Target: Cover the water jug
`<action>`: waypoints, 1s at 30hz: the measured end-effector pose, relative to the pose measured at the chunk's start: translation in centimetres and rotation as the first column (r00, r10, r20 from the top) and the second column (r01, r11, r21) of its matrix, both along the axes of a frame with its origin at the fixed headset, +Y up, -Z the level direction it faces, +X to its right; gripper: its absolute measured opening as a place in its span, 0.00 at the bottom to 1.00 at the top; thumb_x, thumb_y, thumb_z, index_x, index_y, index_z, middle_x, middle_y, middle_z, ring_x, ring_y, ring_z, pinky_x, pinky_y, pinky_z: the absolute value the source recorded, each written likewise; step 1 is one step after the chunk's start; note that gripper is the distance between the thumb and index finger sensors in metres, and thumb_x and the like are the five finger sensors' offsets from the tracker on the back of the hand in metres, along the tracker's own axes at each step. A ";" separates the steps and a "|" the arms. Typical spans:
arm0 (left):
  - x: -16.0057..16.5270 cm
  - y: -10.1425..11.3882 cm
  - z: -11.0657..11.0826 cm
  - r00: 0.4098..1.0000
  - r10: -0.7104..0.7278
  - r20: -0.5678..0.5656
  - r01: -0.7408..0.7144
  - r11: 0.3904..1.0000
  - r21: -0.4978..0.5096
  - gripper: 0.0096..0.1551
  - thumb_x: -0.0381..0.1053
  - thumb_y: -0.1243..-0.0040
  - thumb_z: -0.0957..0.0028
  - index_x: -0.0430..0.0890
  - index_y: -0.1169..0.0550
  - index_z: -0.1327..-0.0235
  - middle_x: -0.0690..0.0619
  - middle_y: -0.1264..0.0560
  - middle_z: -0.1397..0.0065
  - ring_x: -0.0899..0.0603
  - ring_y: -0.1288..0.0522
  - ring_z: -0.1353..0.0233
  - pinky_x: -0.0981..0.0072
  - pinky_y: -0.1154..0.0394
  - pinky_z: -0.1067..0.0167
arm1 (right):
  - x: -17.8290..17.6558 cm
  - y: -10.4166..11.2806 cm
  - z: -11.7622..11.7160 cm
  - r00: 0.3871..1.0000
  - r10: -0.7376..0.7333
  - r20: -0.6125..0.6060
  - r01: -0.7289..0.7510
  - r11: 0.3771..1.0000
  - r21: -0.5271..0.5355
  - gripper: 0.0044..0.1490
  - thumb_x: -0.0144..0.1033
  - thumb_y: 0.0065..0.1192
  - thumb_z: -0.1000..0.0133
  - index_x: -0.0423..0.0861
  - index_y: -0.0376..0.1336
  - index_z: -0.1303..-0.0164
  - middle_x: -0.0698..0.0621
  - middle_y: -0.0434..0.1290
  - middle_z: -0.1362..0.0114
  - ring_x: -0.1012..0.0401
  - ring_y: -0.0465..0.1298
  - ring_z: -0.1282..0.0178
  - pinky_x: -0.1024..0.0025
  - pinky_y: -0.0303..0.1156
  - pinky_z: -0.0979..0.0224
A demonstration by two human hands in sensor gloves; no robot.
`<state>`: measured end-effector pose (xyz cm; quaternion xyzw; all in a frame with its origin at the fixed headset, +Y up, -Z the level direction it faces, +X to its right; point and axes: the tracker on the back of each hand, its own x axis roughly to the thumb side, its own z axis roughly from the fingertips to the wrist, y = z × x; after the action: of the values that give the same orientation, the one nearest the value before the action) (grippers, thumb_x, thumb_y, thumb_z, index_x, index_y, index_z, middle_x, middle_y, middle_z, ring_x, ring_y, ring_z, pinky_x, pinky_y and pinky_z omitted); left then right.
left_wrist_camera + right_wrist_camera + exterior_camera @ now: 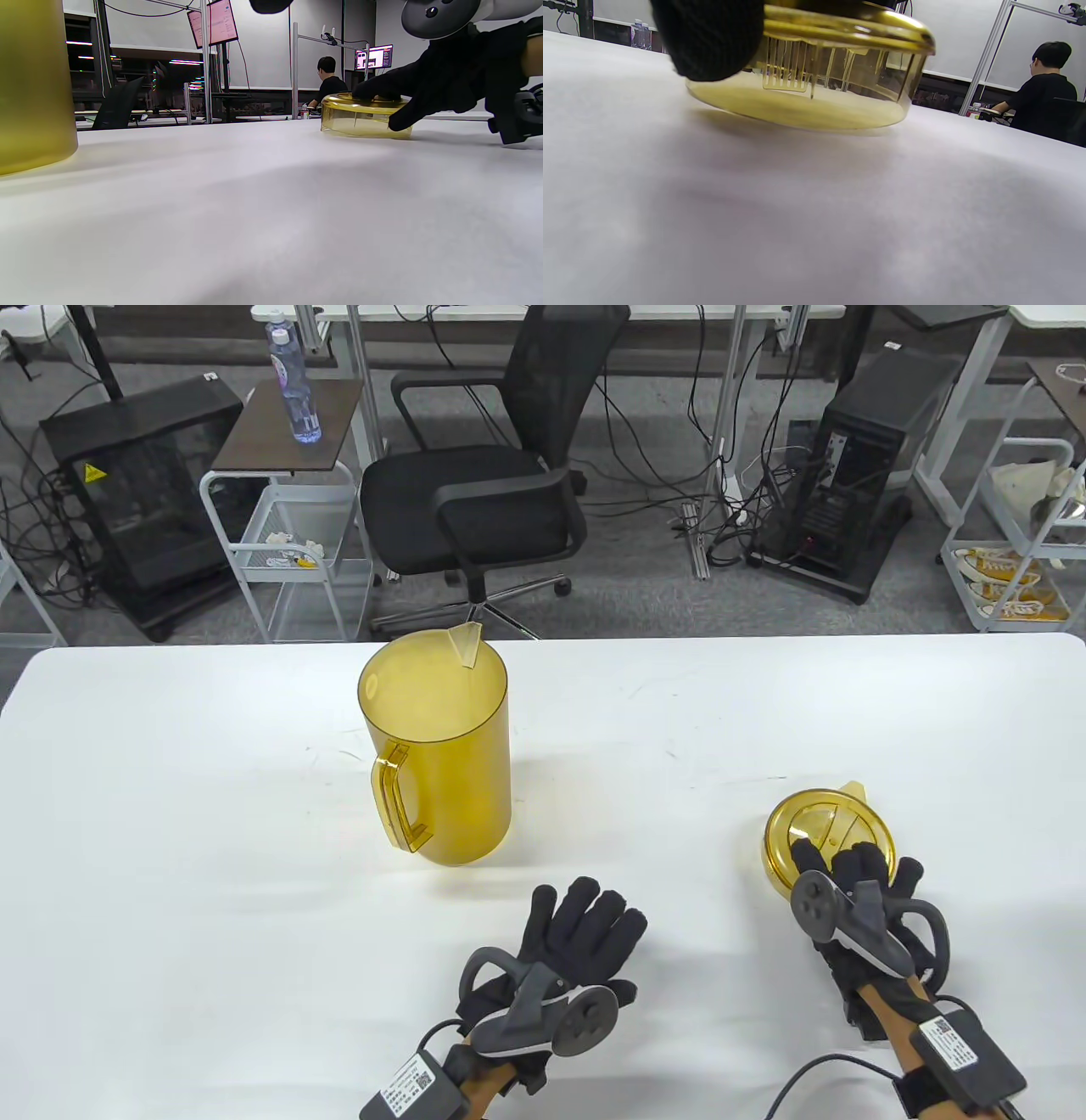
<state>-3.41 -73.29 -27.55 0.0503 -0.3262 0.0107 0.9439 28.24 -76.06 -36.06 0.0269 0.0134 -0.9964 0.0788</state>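
The yellow see-through water jug [441, 755] stands upright and uncovered at the table's middle, handle toward me, spout at the far side. Its wall fills the left edge of the left wrist view [34, 84]. The round yellow lid [827, 827] lies on the table to the right. My right hand [848, 874] holds it, fingers lying over its top and thumb [712, 42] against its side wall. The left wrist view shows the same hold on the lid [360, 118]. My left hand [585, 916] rests flat on the table in front of the jug, fingers straight, holding nothing.
The white table [170, 814] spreads wide around both objects. Beyond its far edge stand a black office chair [475, 492], a small cart with a bottle [293, 381] and computer towers. A seated person [1043, 89] is far in the background.
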 end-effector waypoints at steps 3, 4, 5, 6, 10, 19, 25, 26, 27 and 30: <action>-0.1 -0.1 -0.1 1.000 0.000 -0.002 0.000 1.000 -0.013 0.44 0.66 0.55 0.43 0.56 0.49 0.13 0.50 0.49 0.06 0.37 0.57 0.10 0.32 0.58 0.18 | 0.3 0.3 0.1 1.000 -0.024 -0.001 0.024 1.000 0.018 0.49 0.45 0.67 0.45 0.67 0.46 0.17 0.42 0.60 0.22 0.40 0.51 0.13 0.23 0.45 0.23; -0.1 -0.1 -0.1 1.000 0.001 -0.002 -0.001 1.000 -0.016 0.44 0.66 0.55 0.43 0.56 0.49 0.13 0.50 0.49 0.06 0.37 0.57 0.09 0.32 0.58 0.17 | 0.4 0.5 0.2 0.999 -0.035 -0.002 0.035 0.999 0.027 0.49 0.45 0.67 0.45 0.67 0.46 0.17 0.42 0.60 0.21 0.40 0.51 0.14 0.23 0.45 0.23; -0.1 -0.1 -0.1 1.000 0.001 -0.001 -0.001 1.000 -0.017 0.44 0.66 0.55 0.43 0.56 0.49 0.13 0.50 0.49 0.06 0.37 0.57 0.09 0.32 0.58 0.18 | 0.5 0.6 0.2 0.999 -0.042 -0.003 0.042 0.998 0.036 0.49 0.44 0.67 0.45 0.67 0.46 0.17 0.42 0.60 0.21 0.40 0.51 0.14 0.23 0.45 0.23; 0.0 -0.1 -0.1 1.000 0.000 0.001 0.000 1.000 -0.016 0.44 0.66 0.55 0.43 0.56 0.49 0.13 0.50 0.49 0.06 0.37 0.57 0.09 0.32 0.58 0.18 | 0.5 0.8 0.3 0.999 -0.053 -0.007 0.053 0.997 0.050 0.49 0.44 0.67 0.45 0.67 0.46 0.17 0.42 0.60 0.21 0.40 0.51 0.13 0.23 0.45 0.23; 0.0 0.0 0.0 1.000 0.000 0.004 0.000 1.000 0.000 0.44 0.66 0.55 0.43 0.56 0.49 0.13 0.50 0.49 0.06 0.37 0.57 0.09 0.32 0.58 0.18 | 0.2 1.5 0.8 0.996 -0.079 -0.041 0.082 0.993 0.086 0.49 0.45 0.66 0.45 0.67 0.46 0.17 0.42 0.60 0.22 0.41 0.51 0.14 0.23 0.45 0.23; -0.3 -0.1 -0.3 1.000 0.012 -0.013 -0.013 1.000 -0.010 0.44 0.66 0.55 0.43 0.56 0.49 0.13 0.51 0.49 0.06 0.37 0.57 0.09 0.32 0.58 0.17 | -1.4 2.6 2.3 0.981 -0.113 -0.159 0.132 0.985 0.115 0.49 0.44 0.66 0.45 0.67 0.45 0.16 0.43 0.59 0.20 0.40 0.51 0.13 0.23 0.44 0.23; -0.3 -0.1 -0.3 1.000 0.020 -0.016 -0.020 1.000 -0.008 0.44 0.66 0.55 0.43 0.56 0.49 0.13 0.50 0.49 0.07 0.37 0.56 0.10 0.37 0.58 0.17 | -2.7 3.2 3.5 0.962 -0.129 -0.242 0.164 0.978 0.130 0.48 0.43 0.66 0.45 0.68 0.46 0.17 0.44 0.59 0.18 0.41 0.51 0.13 0.23 0.45 0.23; -0.3 0.0 -0.3 1.000 0.026 -0.018 -0.026 1.000 0.001 0.44 0.66 0.55 0.43 0.56 0.49 0.13 0.50 0.49 0.07 0.37 0.56 0.10 0.38 0.58 0.16 | -3.0 3.3 3.8 0.956 -0.134 -0.260 0.172 0.976 0.131 0.48 0.43 0.66 0.45 0.68 0.46 0.17 0.44 0.59 0.18 0.41 0.50 0.13 0.23 0.44 0.23; -0.4 0.1 -0.2 0.999 0.029 -0.019 -0.029 1.000 0.007 0.44 0.66 0.55 0.43 0.56 0.49 0.13 0.50 0.49 0.07 0.37 0.56 0.10 0.38 0.58 0.16 | -3.2 3.4 4.0 0.952 -0.135 -0.275 0.177 0.975 0.133 0.48 0.42 0.65 0.45 0.68 0.46 0.17 0.44 0.59 0.18 0.42 0.50 0.12 0.23 0.45 0.23; -0.4 0.3 -0.2 0.999 0.034 -0.023 -0.034 0.999 0.021 0.44 0.66 0.55 0.43 0.56 0.49 0.13 0.50 0.50 0.06 0.37 0.57 0.10 0.37 0.58 0.17 | -4.1 3.5 4.7 0.929 -0.146 -0.339 0.199 0.972 0.127 0.48 0.42 0.66 0.45 0.69 0.46 0.18 0.45 0.59 0.17 0.43 0.50 0.12 0.23 0.44 0.23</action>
<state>-3.83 -73.03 -27.73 0.0659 -0.3143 0.0227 0.9468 24.11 -72.57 -31.39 -0.1314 0.1035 -0.9858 -0.0152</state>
